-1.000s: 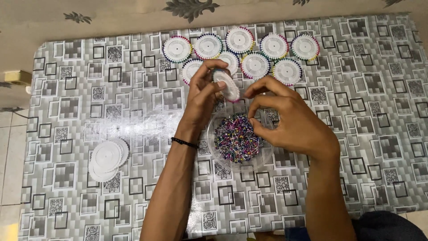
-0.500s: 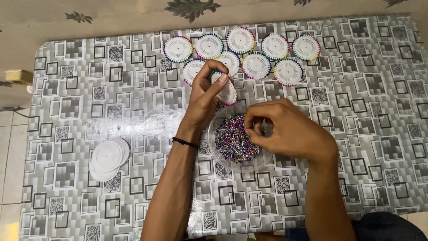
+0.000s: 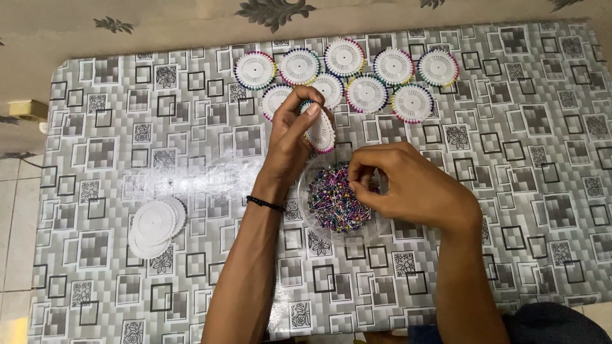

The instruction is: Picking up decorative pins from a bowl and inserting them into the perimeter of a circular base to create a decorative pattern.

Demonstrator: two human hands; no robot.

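My left hand point(image 3: 290, 137) holds a white pin wheel disc point(image 3: 320, 132) on edge, with coloured pin heads partly round its rim. Below it a clear round dish point(image 3: 319, 226) holds a heap of coloured-head pins point(image 3: 335, 204). My right hand point(image 3: 408, 185) hovers over the right side of the dish, its fingertips pinched together just above the pins; whether a pin is between them I cannot tell. A black band circles my left wrist.
Several finished pin wheels point(image 3: 366, 76) with coloured rims lie in two rows at the table's far edge. A stack of blank white discs point(image 3: 155, 225) sits at the left. The table point(image 3: 102, 159) has a grey square-patterned cover; tiled floor shows at left.
My right hand has dropped from beside the held disc down to the dish of pins. My left hand has tilted the disc slightly and stayed in place.
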